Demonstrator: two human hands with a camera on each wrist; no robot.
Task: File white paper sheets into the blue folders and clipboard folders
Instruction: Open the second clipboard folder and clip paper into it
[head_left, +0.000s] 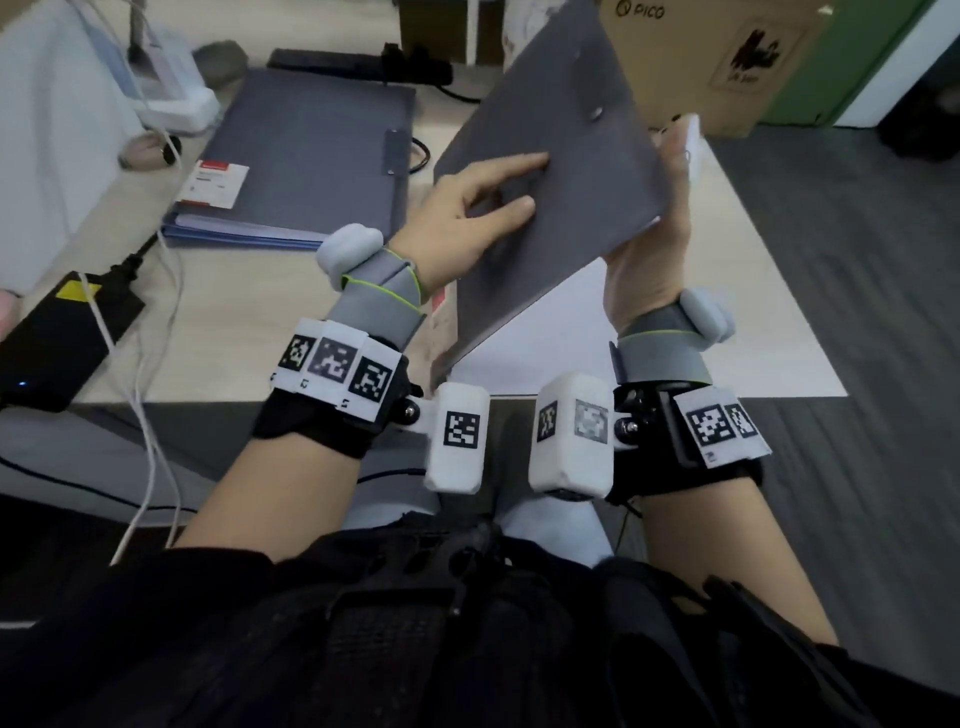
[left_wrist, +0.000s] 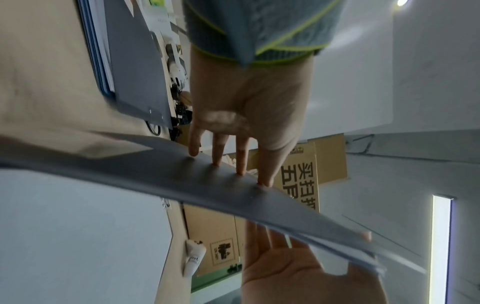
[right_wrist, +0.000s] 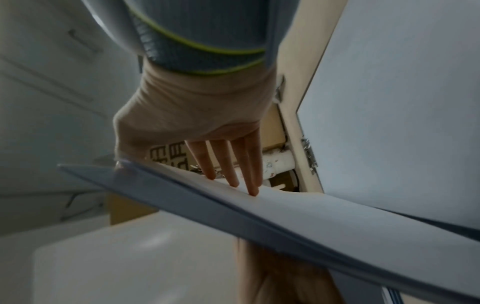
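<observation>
A grey clipboard folder (head_left: 561, 156) is held tilted up above the table, its closed outer cover toward me. My left hand (head_left: 467, 208) presses straight fingers (left_wrist: 242, 164) flat against that cover (left_wrist: 207, 185). My right hand (head_left: 662, 228) grips the folder's right edge, thumb on the near side. Its fingers (right_wrist: 249, 174) lie on the white paper (right_wrist: 298, 205) on the far side. A corner of white sheet (head_left: 693, 140) shows past the edge. More white paper (head_left: 675, 332) lies on the table beneath.
A stack of grey and blue folders (head_left: 311, 145) with a red-and-white label lies at the back left. A black power brick (head_left: 57, 338) and white cables sit at the left edge. A cardboard box (head_left: 717, 57) stands behind. The table's front edge (head_left: 208, 400) is close to my wrists.
</observation>
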